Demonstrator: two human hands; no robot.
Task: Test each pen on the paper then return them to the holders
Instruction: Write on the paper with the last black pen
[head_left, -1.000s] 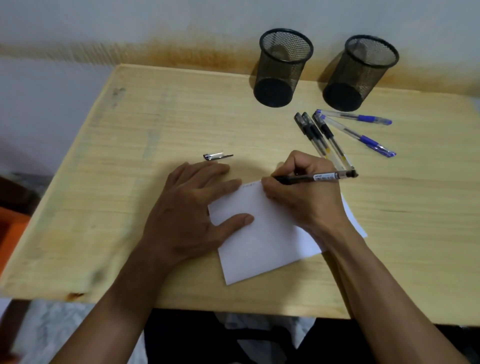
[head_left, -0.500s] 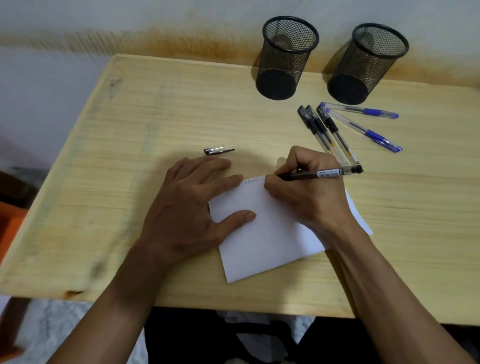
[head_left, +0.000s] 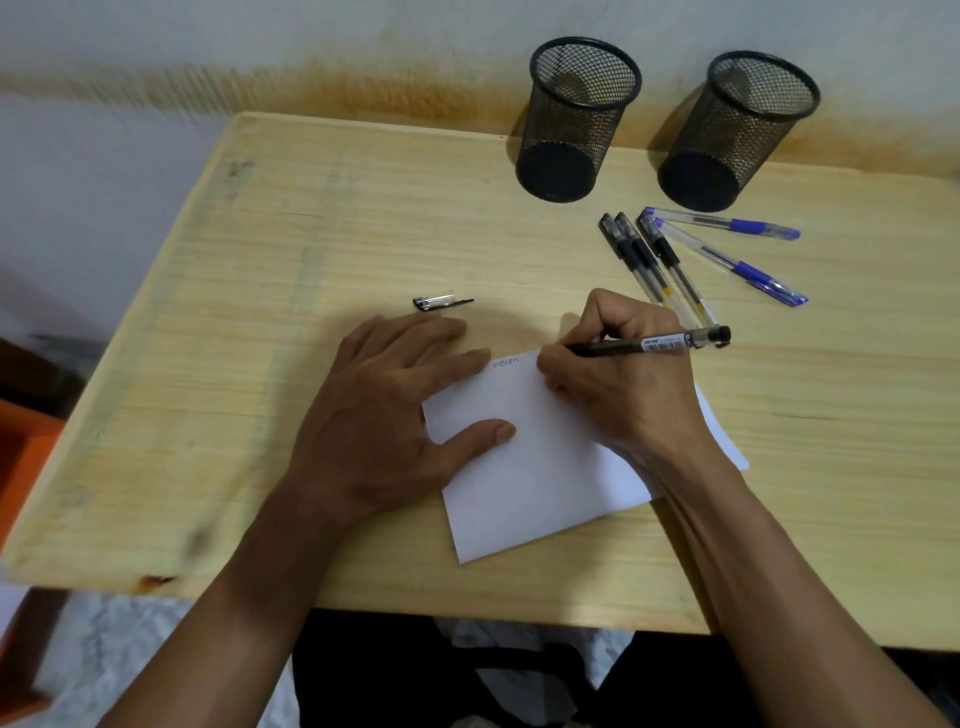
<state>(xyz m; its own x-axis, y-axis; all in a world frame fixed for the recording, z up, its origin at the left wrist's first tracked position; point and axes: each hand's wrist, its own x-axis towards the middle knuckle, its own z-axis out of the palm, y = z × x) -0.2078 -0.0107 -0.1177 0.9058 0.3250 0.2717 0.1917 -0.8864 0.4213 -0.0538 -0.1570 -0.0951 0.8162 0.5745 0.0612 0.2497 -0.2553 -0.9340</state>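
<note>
A: So where's your black pen (head_left: 649, 345) at?

B: Your right hand (head_left: 618, 384) is pinching it, tip on the paper (head_left: 540, 483) at its 12 o'clock edge. Your left hand (head_left: 384, 415) lies flat, fingers spread, pinning the sheet's 9 o'clock side.

A: And the holders (head_left: 579, 119)?

B: Both upright at the table (head_left: 260, 364)'s 1 o'clock.

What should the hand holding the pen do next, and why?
Probably lift the black pen off the paper and recap it: a scribble already shows at the sheet's top edge, the cap lies loose nearby, and both holders look empty.
</note>
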